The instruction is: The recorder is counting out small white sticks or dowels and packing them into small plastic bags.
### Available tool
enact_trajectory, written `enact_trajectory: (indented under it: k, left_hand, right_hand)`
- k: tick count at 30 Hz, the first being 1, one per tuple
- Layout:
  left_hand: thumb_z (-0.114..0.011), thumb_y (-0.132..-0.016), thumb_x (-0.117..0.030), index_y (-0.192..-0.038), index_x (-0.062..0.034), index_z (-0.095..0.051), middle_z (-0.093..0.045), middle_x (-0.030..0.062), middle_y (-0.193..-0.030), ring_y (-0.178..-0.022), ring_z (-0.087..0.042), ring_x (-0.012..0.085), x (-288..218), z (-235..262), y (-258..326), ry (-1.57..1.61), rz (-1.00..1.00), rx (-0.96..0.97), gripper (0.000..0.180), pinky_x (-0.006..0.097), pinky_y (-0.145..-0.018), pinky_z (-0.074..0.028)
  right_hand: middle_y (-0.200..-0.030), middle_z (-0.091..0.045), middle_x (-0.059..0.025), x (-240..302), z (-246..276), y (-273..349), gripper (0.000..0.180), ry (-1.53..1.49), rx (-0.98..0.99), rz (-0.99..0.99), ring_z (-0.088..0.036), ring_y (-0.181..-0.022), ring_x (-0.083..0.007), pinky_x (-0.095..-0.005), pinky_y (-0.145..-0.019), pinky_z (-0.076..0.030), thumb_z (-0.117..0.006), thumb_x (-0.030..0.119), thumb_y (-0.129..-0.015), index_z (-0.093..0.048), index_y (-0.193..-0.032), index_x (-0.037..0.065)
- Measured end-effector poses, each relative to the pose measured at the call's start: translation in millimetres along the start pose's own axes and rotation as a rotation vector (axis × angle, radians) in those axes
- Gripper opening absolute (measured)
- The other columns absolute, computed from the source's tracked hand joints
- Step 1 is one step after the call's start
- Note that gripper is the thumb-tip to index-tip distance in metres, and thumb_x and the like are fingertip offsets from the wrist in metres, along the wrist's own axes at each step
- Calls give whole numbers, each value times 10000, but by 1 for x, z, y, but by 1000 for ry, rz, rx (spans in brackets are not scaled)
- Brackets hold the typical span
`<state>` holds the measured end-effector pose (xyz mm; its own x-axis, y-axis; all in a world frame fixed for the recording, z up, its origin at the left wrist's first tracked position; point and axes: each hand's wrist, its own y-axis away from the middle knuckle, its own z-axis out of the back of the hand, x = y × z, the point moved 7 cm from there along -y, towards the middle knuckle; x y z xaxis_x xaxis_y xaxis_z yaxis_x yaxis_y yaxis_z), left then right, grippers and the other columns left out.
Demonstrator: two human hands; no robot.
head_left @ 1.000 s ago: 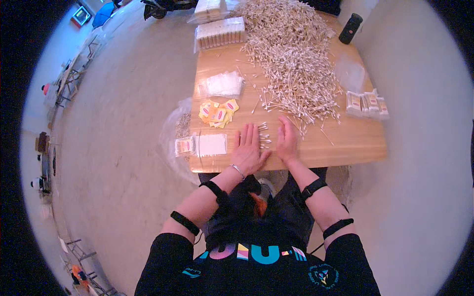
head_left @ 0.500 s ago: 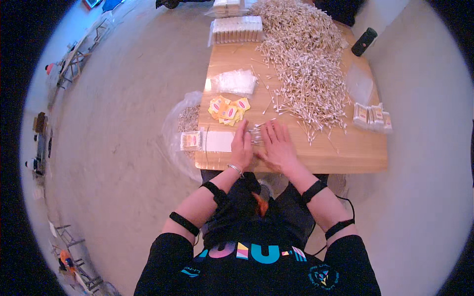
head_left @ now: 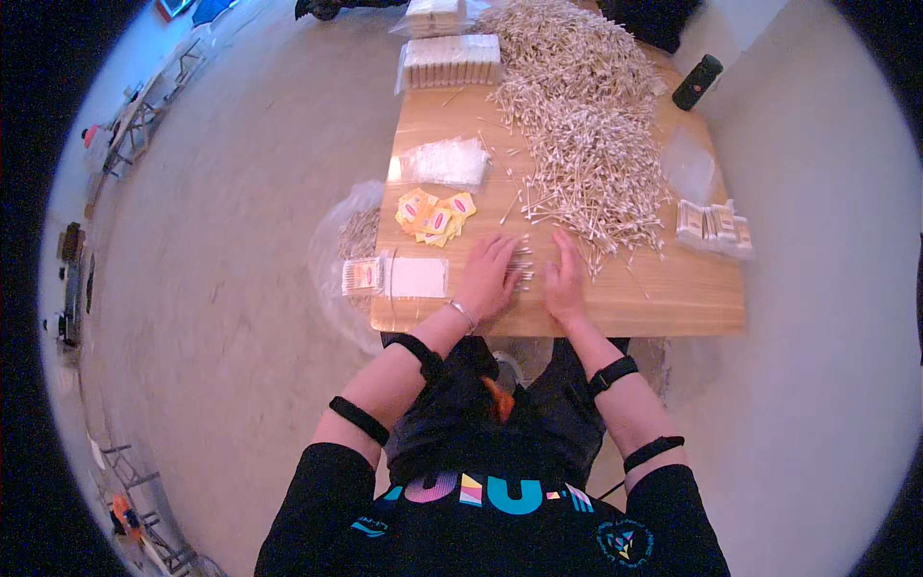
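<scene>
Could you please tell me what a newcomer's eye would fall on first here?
Probably the huge heap of cotton swabs toward the far end of the wooden table. Next, the loose yellow cards on its left side, and the left hand and right hand near the front edge, flanking a small group of swabs.

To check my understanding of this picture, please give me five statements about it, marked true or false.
1. Some loose swabs lie between the left hand and the right hand. True.
2. The black cylinder is right of the big swab heap. True.
3. The right hand holds the black cylinder. False: the hand is open beside the loose swabs.
4. The yellow cards lie nearer the person than the clear plastic pile. True.
5. The big swab heap is left of the yellow cards. False: it is to their right.
</scene>
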<state>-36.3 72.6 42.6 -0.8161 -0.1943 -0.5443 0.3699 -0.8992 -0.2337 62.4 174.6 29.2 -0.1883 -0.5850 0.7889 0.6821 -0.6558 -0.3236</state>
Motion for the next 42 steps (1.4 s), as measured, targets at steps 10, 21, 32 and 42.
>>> enact_trajectory:
  k: [10, 21, 32, 42]
  left_hand:
    - [-529, -881, -239, -1294, 1, -391, -448, 203, -1286, -1228, -397, 317, 11, 11, 30, 438, 287, -280, 497, 378, -1053, -274]
    - [-332, -980, -312, -1290, 54, -407, -452, 185, -1314, -1228, -425, 254, 45, -10, 30, 1119, 485, -534, 486, 333, -1036, -302]
    - [-335, -982, -313, -1287, 66, -402, -444, 190, -1316, -1233, -416, 253, 50, -9, 32, 1303, 515, -578, 491, 338, -1042, -299]
    - [-344, -978, -330, -1283, 63, -410, -449, 185, -1315, -1232, -416, 247, 52, -12, 32, 1195, 492, -583, 502, 330, -1035, -302]
  right_hand:
    - [-1297, -435, -212, -8, -19, 0, 416, -324, -84, -250, -388, -1238, -325, -372, -1055, -265, -420, 84, -855, -409, -1255, -33]
    - [-1381, -323, -219, 39, -31, 0, 538, -134, 38, 29, -249, -1318, -362, -415, -1090, -191, -518, 119, -820, -340, -1304, -36]
    - [-1438, -220, -209, 61, -49, 22, 806, 707, 507, 309, -157, -1355, -354, -447, -1109, -124, -545, 442, -810, -237, -1361, -59]
    - [-1438, -253, -186, 54, -59, 13, 823, 817, 459, 278, -178, -1356, -328, -464, -1109, -104, -499, 526, -809, -259, -1370, -26]
